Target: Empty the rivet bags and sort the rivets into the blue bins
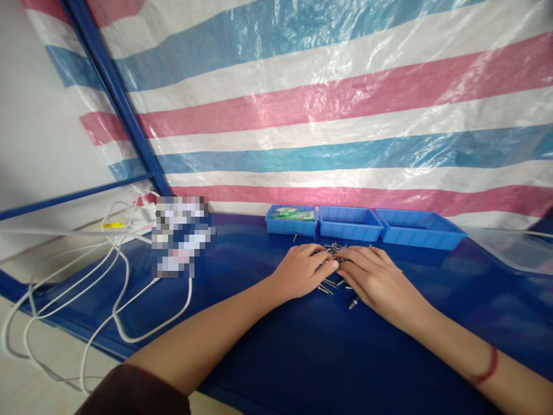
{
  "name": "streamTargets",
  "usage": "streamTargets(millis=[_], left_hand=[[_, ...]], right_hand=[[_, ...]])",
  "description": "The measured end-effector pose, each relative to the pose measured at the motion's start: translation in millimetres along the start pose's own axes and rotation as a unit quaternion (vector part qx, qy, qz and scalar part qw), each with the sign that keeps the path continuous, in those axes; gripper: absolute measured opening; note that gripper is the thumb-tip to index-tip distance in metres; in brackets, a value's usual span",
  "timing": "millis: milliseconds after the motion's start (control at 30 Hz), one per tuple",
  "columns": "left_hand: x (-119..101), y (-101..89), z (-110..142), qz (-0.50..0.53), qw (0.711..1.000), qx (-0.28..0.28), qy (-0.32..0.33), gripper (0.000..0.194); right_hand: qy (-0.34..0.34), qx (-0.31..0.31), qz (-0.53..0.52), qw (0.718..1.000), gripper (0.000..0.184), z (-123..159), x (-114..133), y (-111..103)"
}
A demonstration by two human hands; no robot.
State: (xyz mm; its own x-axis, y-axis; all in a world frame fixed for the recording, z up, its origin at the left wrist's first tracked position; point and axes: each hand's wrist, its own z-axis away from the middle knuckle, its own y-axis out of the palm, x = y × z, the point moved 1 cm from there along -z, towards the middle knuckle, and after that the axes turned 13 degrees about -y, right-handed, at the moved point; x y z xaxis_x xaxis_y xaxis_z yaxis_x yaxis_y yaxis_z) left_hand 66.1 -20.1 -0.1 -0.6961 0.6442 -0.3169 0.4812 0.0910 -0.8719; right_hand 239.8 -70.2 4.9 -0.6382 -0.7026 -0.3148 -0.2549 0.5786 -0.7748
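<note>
A small pile of several thin metal rivets (333, 250) lies on the blue table (302, 357) in front of three blue bins. My left hand (302, 268) rests palm down on the pile's left side, fingers stretched toward the middle. Beside it, my right hand (375, 276) lies flat on the right side, fingertips meeting those of the left. A few loose rivets (353, 303) lie scattered just in front of the hands. Neither hand visibly grips anything.
Three blue plastic bins stand in a row at the back: the left bin (290, 221) holds green pieces, the middle bin (349, 223) and right bin (418, 229) look empty. White cables (116, 288) loop over the table's left edge. A striped tarp (328, 104) hangs behind.
</note>
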Motion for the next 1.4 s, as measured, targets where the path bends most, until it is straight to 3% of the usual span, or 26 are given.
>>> streamTargets(millis=[267, 433, 533, 667, 833, 1000, 1100, 1167, 1300, 1400], left_hand=[[-1, -0.8, -1, 0.038, 0.999, -0.018, 0.015, 0.038], [-5, -5.0, -5, 0.132, 0.991, -0.035, 0.010, 0.030], [-11, -9.3, -6, 0.170, 0.985, -0.029, -0.010, 0.021], [-16, -13.0, -4, 0.198, 0.978, -0.014, -0.064, 0.024], [-19, -14.6, 1, 0.277, 0.955, 0.007, -0.102, 0.027], [-24, -20.1, 4, 0.285, 0.952, -0.021, -0.113, 0.027], [-25, -25.6, 4, 0.352, 0.924, -0.060, -0.141, 0.037], [-23, -28.6, 3, 0.401, 0.898, -0.050, -0.172, 0.044], [-22, -33.1, 1, 0.462, 0.864, 0.060, -0.193, 0.062], [-26, -35.2, 3, 0.488, 0.842, 0.139, -0.181, 0.062]], right_hand=[[0.071, -0.051, -0.015, 0.996, 0.018, 4, -10, -7], [0.099, -0.103, -0.034, 0.989, 0.016, 0, -6, -16], [0.144, -0.137, -0.083, 0.976, 0.017, -3, 1, -20], [0.220, -0.127, -0.184, 0.949, 0.023, -2, 5, -17], [0.250, -0.114, -0.244, 0.930, 0.025, 3, 3, -6], [0.269, -0.168, -0.270, 0.909, 0.024, 3, 3, -12], [0.242, -0.204, -0.220, 0.922, 0.010, 2, 4, -22], [0.191, -0.218, -0.174, 0.941, 0.003, 2, 5, -29], [0.077, -0.235, -0.106, 0.963, 0.017, 2, 8, -36], [0.008, -0.231, -0.062, 0.971, 0.025, 2, 11, -38]])
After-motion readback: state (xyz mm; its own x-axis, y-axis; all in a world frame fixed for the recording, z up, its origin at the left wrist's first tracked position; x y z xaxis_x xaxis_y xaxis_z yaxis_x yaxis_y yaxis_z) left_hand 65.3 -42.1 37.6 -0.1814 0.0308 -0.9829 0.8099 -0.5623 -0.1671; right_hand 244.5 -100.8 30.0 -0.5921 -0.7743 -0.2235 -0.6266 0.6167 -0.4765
